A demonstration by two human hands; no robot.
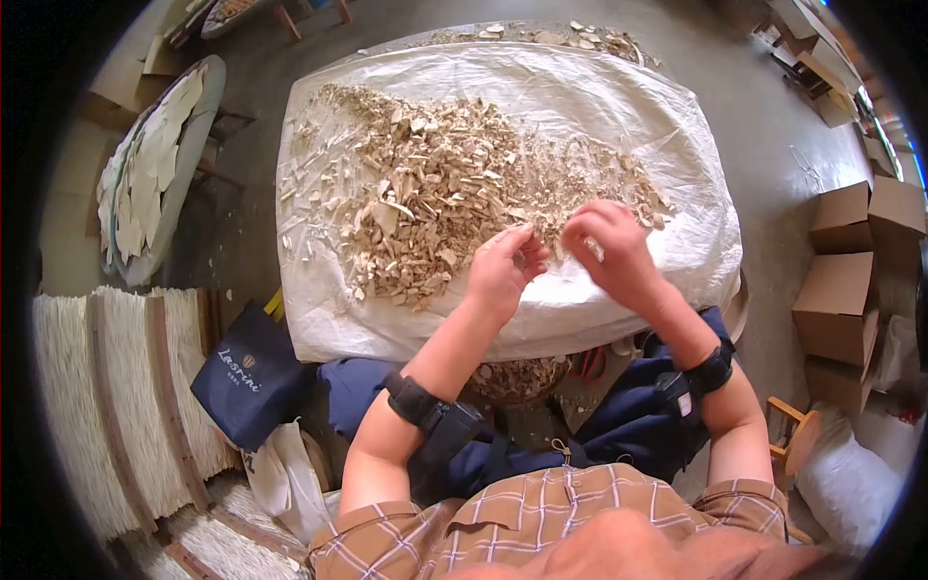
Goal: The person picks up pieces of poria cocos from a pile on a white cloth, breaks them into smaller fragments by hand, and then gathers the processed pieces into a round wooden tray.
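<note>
Dried, chipped pieces (411,188), pale tan and cream, lie in a broad heap on a white cloth (667,116) that covers the table before me. Over the heap's near edge, my left hand (505,271) is closed, thumb and fingers pinched together; anything between them is too small to name. My right hand (611,249) hovers just right of it, apart from it, with its fingers curled and slightly blurred. What it holds, if anything, cannot be made out. Finer crumbs (590,169) spread beneath and beyond my right hand.
Below the table's near edge sits a basket of similar chips (517,379), beside red-handled scissors (590,362). A navy bag (246,372) and stacked pale sheets (126,406) stand left. Cardboard boxes (836,300) and a wooden stool (795,435) are right. Another table (198,145) holds flat pieces.
</note>
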